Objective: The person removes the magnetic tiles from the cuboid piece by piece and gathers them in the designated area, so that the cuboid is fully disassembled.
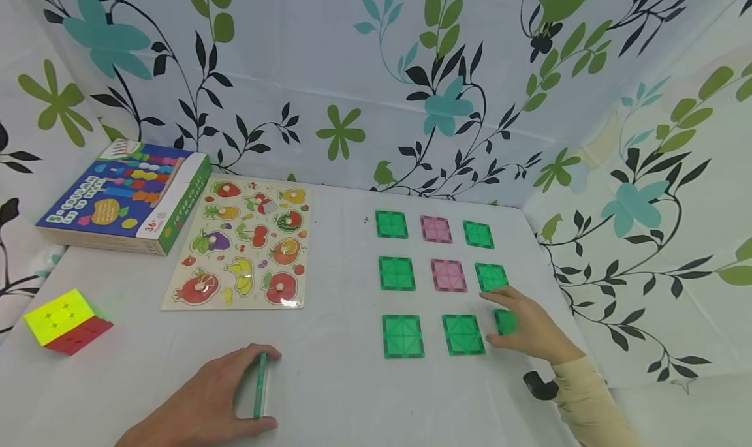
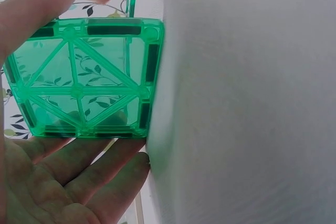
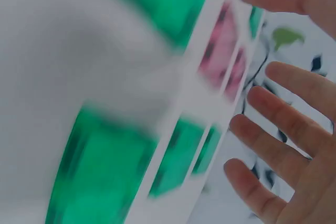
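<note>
My left hand (image 1: 202, 398) grips a green see-through magnetic tile (image 2: 77, 85) between thumb and fingers. The tile stands upright, one edge at the white table, and looks thin from the head view. Farther right, green tiles and two pink tiles (image 1: 449, 275) lie flat in rows. My right hand (image 1: 531, 326) is over the right column, fingers spread and apart from the thumb. It partly hides the nearest green tile (image 1: 504, 321) there, and its fingertips are by the green tile (image 1: 491, 277) behind. Nothing is seen held in it in the right wrist view.
At the left stand a boxed game (image 1: 123, 196) and a yellow-and-red puzzle cube (image 1: 67, 322). A fruit puzzle board (image 1: 241, 245) lies between the box and the tiles. Behind the table hangs a leaf-patterned cloth (image 1: 329, 62). A black curved object (image 1: 539, 386) is by the right wrist.
</note>
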Demonstrator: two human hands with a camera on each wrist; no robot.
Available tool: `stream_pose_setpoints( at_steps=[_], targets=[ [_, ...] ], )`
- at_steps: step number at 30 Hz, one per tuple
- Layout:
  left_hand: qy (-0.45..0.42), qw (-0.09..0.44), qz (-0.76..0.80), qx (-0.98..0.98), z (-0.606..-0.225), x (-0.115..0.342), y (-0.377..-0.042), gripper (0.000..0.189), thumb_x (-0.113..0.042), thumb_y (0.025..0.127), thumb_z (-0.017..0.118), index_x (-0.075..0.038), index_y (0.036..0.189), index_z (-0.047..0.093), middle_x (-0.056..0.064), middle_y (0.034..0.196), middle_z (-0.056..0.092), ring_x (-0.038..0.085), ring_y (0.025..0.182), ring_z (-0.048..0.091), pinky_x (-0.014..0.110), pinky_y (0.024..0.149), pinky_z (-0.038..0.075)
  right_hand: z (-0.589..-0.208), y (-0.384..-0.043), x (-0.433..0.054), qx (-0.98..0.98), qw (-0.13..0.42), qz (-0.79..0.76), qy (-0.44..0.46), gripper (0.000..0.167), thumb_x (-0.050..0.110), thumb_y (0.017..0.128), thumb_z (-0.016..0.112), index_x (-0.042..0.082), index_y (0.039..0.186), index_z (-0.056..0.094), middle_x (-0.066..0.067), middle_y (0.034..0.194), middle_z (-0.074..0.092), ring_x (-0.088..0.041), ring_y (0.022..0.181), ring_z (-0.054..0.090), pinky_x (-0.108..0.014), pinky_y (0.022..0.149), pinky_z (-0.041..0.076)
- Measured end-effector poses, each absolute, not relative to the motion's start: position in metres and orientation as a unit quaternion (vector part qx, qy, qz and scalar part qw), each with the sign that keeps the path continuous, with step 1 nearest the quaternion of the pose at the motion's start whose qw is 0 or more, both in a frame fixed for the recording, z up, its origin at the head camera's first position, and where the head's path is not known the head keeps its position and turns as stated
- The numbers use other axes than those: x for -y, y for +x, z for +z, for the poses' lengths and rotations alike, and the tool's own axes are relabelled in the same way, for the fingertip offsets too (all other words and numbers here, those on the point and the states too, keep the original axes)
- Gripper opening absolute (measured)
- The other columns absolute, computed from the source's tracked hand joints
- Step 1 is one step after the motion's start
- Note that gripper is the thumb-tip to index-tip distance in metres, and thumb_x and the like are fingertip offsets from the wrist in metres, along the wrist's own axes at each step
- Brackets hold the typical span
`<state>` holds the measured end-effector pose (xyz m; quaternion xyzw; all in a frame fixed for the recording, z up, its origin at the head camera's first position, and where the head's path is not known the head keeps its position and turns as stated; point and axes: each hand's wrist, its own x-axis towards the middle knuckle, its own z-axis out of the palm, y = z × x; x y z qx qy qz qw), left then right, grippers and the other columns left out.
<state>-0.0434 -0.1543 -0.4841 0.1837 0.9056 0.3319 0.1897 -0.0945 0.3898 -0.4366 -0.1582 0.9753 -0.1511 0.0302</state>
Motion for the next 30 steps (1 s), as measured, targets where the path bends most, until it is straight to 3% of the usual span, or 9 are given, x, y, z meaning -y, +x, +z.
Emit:
stream_pose_setpoints(
  at_steps=[4,8,14,19,30],
  targets=[
    [0.189,0.185,0.327,-0.907,-0.484,0.154,-0.043,0.089,-0.072,0.066,0.083,-0.032,0.138,0.05,-0.009,0.138,0.059,0.015,0.11,0.056,0.047,0.096,0.06,-0.433,-0.099,-0.343,-0.951,0.007,-0.211,-0.227,0.072,0.02,0.074,0.091,0.012,0.139,0.062,-0.009,0.136,0.062,-0.031,0.122,0.063,-0.055,0.094,0.058],
    [0.195,0.183,0.331,-0.905,-0.484,0.154,-0.043,0.088,-0.071,0.067,0.083,-0.031,0.138,0.05,-0.01,0.138,0.059,0.015,0.11,0.057,0.046,0.096,0.06,-0.436,-0.1,-0.292,-0.929,0.017,-0.239,-0.283,0.076,0.029,0.075,0.092,0.019,0.143,0.06,-0.001,0.137,0.061,-0.021,0.123,0.062,-0.046,0.096,0.058],
    [0.194,0.188,0.34,-0.901,-0.484,0.152,-0.043,0.087,-0.07,0.067,0.083,-0.033,0.138,0.049,-0.01,0.137,0.059,0.016,0.109,0.057,0.045,0.094,0.061,-0.444,-0.093,-0.212,-0.892,0.109,-0.281,-0.338,0.082,0.041,0.079,0.088,0.018,0.149,0.052,-0.002,0.137,0.061,-0.018,0.125,0.061,-0.037,0.102,0.056],
    [0.208,0.149,0.333,-0.907,-0.483,0.15,-0.043,0.087,-0.074,0.067,0.08,-0.033,0.137,0.049,-0.014,0.136,0.059,0.011,0.107,0.057,0.038,0.091,0.061,-0.452,-0.082,-0.154,-0.874,0.174,-0.281,-0.356,0.091,0.047,0.079,0.087,0.02,0.155,0.043,0.001,0.134,0.062,-0.012,0.122,0.061,-0.026,0.102,0.053],
    [0.233,0.105,0.4,-0.88,-0.479,0.147,-0.039,0.085,-0.064,0.072,0.084,-0.03,0.138,0.043,-0.009,0.136,0.063,0.007,0.107,0.059,0.026,0.088,0.06,-0.455,-0.071,-0.097,-0.849,0.177,-0.304,-0.395,0.122,0.042,0.076,0.091,0.025,0.165,0.009,0.004,0.149,0.05,-0.007,0.135,0.053,-0.024,0.112,0.046]
  ],
)
